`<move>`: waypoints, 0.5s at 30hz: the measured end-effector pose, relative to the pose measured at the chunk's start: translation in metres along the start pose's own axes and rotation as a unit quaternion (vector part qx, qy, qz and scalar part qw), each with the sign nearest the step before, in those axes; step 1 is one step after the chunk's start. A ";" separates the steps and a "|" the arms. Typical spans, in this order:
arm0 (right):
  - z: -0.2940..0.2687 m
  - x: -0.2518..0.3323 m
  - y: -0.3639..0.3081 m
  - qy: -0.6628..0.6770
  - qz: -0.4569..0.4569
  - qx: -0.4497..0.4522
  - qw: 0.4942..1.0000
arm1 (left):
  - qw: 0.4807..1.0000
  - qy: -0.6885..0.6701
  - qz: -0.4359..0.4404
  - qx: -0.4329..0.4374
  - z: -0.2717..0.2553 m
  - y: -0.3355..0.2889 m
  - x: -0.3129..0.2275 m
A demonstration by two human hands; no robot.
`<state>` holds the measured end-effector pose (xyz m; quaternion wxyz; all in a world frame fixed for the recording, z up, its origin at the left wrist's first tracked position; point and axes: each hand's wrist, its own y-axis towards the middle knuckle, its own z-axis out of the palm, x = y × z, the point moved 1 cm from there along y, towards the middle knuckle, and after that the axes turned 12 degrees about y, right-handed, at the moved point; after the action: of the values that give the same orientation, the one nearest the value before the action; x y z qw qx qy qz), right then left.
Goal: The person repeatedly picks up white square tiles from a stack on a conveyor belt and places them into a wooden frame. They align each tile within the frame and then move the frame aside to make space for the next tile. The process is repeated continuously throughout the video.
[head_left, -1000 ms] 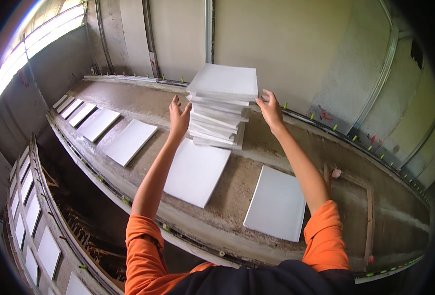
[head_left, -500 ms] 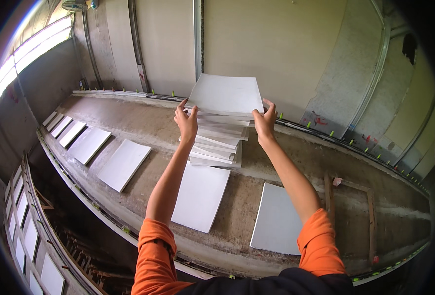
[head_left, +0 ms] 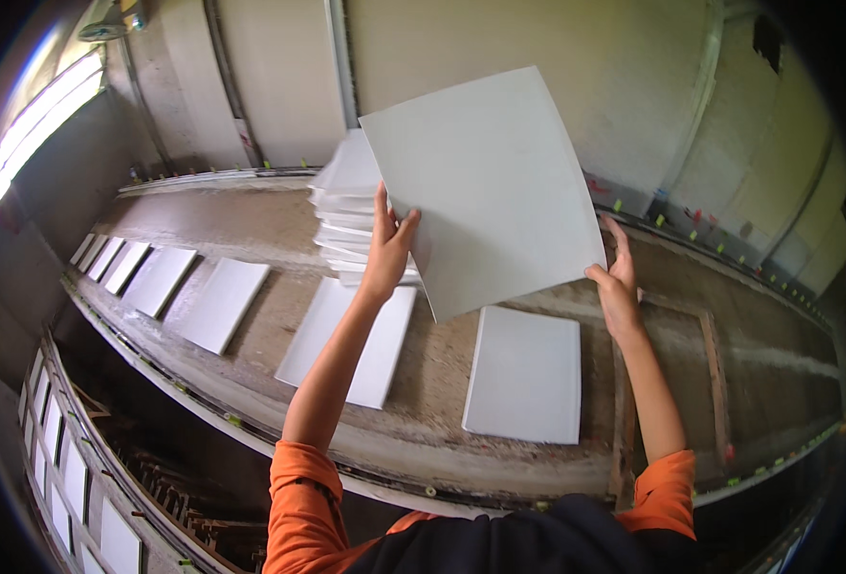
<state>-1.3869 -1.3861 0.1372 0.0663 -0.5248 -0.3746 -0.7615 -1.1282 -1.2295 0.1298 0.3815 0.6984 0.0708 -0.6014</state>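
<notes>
A large white rectangular sheet (head_left: pixel 490 182) is held up, tilted, between my two hands above the long table. My left hand (head_left: pixel 387 251) pinches its left edge, thumb on the near face. Near its lower right corner my right hand (head_left: pixel 618 282) grips the edge, with the thumb in front and fingers stretched up behind. Behind and left of it, a tall uneven stack of white sheets (head_left: pixel 344 215) stands on the table, partly hidden by the held sheet and my left hand. Below lie a white sheet (head_left: pixel 523 378) and another white sheet (head_left: pixel 384 359), partly under my left forearm.
More white sheets (head_left: pixel 224 304) lie in a row toward the left end of the brown, stained table (head_left: pixel 432 421). A wooden frame (head_left: pixel 708 364) lies at the right. Clips line the table's edges. Another surface bearing white sheets (head_left: pixel 120 536) is at lower left, beyond a dark gap.
The sheet has come off the top of the stack and moved right, now tilted up toward me. Both hands moved right with it, and the view has shifted.
</notes>
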 end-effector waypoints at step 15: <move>-0.365 0.053 -0.123 -0.150 0.161 -0.174 0.960 | 0.966 0.033 -0.034 0.253 0.381 -0.136 0.064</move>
<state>-1.7439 -1.5170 0.0591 0.0391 -0.6895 -0.1524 -0.7069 -1.4858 -1.3930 0.0173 0.1691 0.7887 -0.0477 -0.5891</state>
